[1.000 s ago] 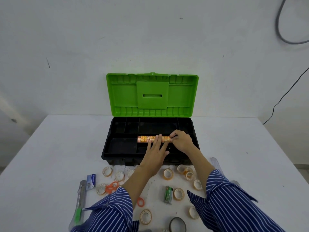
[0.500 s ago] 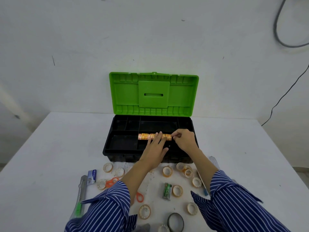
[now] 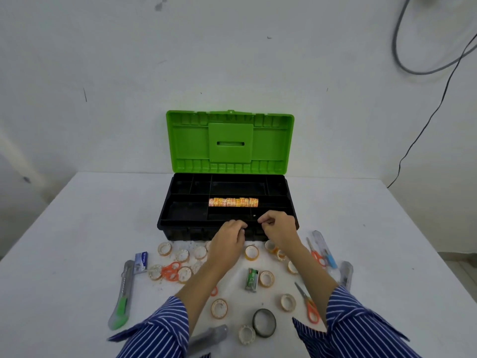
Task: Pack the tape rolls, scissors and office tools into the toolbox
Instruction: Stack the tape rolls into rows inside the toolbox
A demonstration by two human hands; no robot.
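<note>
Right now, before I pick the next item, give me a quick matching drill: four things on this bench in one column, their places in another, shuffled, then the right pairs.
Things:
1. orange tape stack
2. green utility knife
3. black tape roll
4. green staple box

Places:
A. on the table, far left, beside the blue box
B. in a middle compartment of the toolbox
C. on the table between the two forearms
D. on the table, nearest the camera, between the sleeves

Pairs: 1-B, 2-A, 3-D, 4-C
</note>
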